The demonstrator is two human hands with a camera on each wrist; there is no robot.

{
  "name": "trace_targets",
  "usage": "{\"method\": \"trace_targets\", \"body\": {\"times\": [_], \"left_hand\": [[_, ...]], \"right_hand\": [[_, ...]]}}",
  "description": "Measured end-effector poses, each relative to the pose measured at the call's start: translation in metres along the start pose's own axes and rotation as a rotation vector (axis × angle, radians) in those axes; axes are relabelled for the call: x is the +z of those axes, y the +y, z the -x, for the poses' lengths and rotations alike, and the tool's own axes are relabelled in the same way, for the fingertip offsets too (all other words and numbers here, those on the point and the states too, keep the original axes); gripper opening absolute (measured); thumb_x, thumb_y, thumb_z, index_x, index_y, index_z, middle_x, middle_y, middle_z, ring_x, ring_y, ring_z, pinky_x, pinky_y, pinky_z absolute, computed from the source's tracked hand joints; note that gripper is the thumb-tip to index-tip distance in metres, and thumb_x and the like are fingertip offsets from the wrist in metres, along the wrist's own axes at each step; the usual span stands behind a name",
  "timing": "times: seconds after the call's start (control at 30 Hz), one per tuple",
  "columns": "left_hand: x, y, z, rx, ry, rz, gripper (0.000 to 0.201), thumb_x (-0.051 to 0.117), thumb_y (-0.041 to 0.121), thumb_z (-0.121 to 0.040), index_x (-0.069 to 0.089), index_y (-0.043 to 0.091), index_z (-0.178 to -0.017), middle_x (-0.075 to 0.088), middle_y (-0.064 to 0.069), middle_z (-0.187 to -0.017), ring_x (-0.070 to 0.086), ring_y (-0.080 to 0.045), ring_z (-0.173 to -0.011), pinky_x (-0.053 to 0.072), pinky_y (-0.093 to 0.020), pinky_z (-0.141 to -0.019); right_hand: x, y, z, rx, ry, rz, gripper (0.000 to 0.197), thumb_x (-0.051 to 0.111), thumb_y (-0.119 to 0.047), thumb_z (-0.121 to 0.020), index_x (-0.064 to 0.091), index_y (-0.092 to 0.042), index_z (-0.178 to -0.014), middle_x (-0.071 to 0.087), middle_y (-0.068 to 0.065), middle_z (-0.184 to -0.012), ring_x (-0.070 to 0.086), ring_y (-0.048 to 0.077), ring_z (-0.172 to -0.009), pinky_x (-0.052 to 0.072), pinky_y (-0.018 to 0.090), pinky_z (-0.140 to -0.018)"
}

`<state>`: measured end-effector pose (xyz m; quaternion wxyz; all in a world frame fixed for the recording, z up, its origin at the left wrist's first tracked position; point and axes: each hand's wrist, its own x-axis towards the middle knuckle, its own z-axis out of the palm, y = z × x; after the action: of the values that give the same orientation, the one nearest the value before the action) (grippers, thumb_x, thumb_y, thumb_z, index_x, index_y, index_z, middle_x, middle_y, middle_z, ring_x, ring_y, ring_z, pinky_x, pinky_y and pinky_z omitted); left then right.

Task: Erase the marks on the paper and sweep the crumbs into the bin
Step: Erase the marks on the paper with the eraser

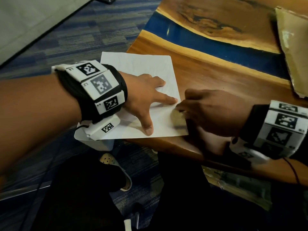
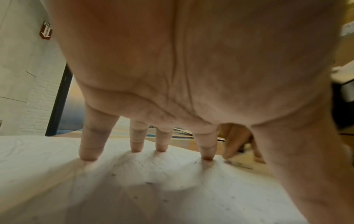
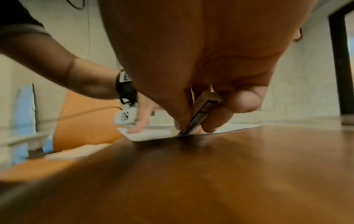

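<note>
The paper [image 1: 141, 70] lies on the near left corner of the bench [image 1: 216, 77], its left part overhanging the edge. Dark crumbs [image 2: 149, 183] speckle it. Your left hand [image 1: 143, 95] presses it flat with fingers spread. At its right edge, your right hand [image 1: 211, 110] pinches the eraser [image 3: 203, 112], tip down on the sheet.
</note>
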<state>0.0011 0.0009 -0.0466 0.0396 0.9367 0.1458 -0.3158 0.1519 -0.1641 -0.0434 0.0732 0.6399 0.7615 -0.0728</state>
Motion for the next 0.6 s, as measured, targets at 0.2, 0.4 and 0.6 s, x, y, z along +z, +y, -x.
{"method": "trace_targets", "body": {"times": [0.2, 0.4, 0.6], "left_hand": [[0.0, -0.001, -0.001, 0.0, 0.0, 0.009, 0.12, 0.075, 0.081, -0.054, -0.003, 0.07, -0.145, -0.012, 0.012, -0.166, -0.004, -0.026, -0.153, 0.025, -0.059, -0.117], [0.0, 0.0, -0.001, -0.002, -0.005, 0.004, 0.119, 0.076, 0.08, -0.057, -0.003, 0.069, -0.145, -0.013, 0.011, -0.166, -0.004, -0.026, -0.153, 0.025, -0.061, -0.117], [-0.001, 0.0, -0.001, -0.003, -0.014, 0.0, 0.119, 0.075, 0.081, -0.056, -0.004, 0.07, -0.144, -0.013, 0.011, -0.166, -0.004, -0.027, -0.153, 0.025, -0.062, -0.117]], "right_hand": [[0.005, -0.028, 0.004, -0.216, -0.126, -0.003, 0.061, 0.018, -0.061, -0.095, 0.058, -0.03, -0.129, 0.055, -0.006, -0.114, 0.057, 0.019, -0.094, 0.055, 0.039, -0.079], [0.002, -0.006, 0.003, -0.114, -0.01, -0.009, 0.036, 0.052, -0.034, -0.097, 0.062, -0.022, -0.129, 0.052, -0.004, -0.106, 0.055, 0.016, -0.086, 0.056, 0.036, -0.071], [-0.004, 0.01, 0.002, -0.072, 0.006, -0.035, 0.043, 0.042, -0.036, -0.093, 0.066, -0.021, -0.127, 0.051, -0.005, -0.1, 0.051, 0.016, -0.082, 0.053, 0.037, -0.069]]}}
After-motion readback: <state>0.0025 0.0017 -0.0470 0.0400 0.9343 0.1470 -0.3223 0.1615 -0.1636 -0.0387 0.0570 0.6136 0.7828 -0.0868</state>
